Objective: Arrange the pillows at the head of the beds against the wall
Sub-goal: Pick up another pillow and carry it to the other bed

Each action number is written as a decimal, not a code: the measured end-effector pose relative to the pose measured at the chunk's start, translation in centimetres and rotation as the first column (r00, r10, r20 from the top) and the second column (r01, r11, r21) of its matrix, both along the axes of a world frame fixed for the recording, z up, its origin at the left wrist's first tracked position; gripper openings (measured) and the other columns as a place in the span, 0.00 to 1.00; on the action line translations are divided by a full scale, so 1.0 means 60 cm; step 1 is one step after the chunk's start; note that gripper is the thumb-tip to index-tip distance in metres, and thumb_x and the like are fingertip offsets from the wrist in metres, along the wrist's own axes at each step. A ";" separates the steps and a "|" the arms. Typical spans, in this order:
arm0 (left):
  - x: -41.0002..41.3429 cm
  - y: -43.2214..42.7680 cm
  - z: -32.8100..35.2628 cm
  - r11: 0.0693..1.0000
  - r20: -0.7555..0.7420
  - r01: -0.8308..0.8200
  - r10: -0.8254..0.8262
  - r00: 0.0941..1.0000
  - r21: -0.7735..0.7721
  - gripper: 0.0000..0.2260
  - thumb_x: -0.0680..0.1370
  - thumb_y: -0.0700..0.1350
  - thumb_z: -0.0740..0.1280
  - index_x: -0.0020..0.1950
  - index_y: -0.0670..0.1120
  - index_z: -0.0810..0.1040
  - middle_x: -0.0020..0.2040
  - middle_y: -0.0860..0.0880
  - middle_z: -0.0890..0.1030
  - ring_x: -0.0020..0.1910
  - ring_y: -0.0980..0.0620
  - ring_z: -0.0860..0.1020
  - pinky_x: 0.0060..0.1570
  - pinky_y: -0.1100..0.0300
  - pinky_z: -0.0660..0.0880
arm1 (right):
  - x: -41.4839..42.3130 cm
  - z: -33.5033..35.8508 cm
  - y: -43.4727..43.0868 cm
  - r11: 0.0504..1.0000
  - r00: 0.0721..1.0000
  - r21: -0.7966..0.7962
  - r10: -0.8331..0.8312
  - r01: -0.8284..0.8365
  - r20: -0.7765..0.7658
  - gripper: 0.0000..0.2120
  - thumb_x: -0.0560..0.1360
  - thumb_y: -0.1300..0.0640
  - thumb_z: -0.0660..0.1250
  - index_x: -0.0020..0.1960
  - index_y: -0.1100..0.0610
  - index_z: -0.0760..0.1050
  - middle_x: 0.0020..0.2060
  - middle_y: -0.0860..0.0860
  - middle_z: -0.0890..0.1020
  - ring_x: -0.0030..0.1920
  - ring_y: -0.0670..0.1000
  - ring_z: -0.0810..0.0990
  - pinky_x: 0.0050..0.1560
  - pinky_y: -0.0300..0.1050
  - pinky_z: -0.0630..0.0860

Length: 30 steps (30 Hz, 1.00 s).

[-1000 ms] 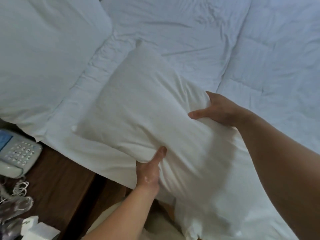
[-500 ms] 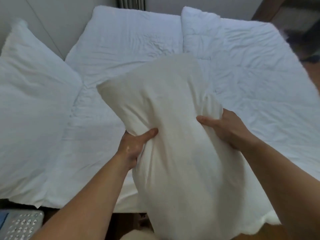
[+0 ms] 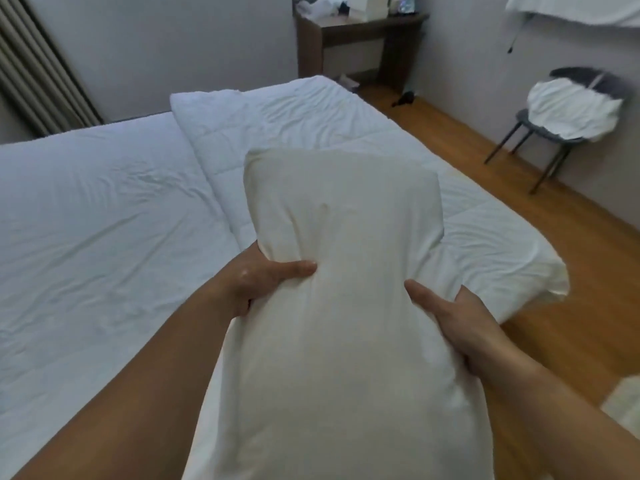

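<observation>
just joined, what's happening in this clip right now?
A person is holding a white pillow upright in front of them, gripping its sides with the left hand and the right hand. It is lifted above two white beds pushed side by side, not yet set down. No other pillow shows in this view. Beyond the beds are a wooden desk and a chair with white linen on it.
</observation>
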<state>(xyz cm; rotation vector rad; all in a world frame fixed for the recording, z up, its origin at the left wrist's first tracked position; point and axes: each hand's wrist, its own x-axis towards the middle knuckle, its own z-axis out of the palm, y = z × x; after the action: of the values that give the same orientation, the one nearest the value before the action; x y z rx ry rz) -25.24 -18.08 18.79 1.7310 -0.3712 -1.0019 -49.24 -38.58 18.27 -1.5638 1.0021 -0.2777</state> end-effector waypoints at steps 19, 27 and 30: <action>-0.321 -0.467 -0.145 0.911 0.008 0.413 -0.413 0.911 0.015 0.53 0.55 0.66 0.88 0.78 0.60 0.73 0.70 0.56 0.86 0.70 0.50 0.84 0.75 0.40 0.77 | -0.429 -0.129 -0.383 0.944 0.949 0.104 -0.315 0.312 0.017 0.47 0.54 0.40 0.86 0.70 0.47 0.73 0.59 0.41 0.84 0.56 0.42 0.82 0.48 0.39 0.76; -0.398 -0.690 -0.130 0.865 0.006 0.502 -0.502 0.865 -0.004 0.52 0.54 0.65 0.87 0.76 0.61 0.72 0.68 0.59 0.86 0.67 0.56 0.85 0.72 0.47 0.79 | -0.530 -0.116 -0.540 0.884 0.886 0.062 -0.464 0.464 -0.013 0.47 0.56 0.38 0.85 0.71 0.46 0.73 0.59 0.42 0.83 0.58 0.48 0.81 0.57 0.50 0.76; -0.419 -0.793 -0.140 0.846 0.021 0.533 -0.532 0.846 -0.006 0.55 0.55 0.66 0.88 0.79 0.59 0.72 0.70 0.55 0.85 0.69 0.51 0.85 0.74 0.43 0.78 | -0.562 -0.114 -0.608 0.846 0.847 0.049 -0.532 0.531 -0.005 0.45 0.58 0.40 0.85 0.71 0.46 0.73 0.59 0.43 0.83 0.58 0.49 0.81 0.59 0.51 0.76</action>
<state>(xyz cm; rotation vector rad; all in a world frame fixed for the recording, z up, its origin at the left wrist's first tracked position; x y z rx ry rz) -50.38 -65.67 10.40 1.6585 -0.9063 -1.3731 -82.94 -75.04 11.46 -1.2100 1.4186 -0.6397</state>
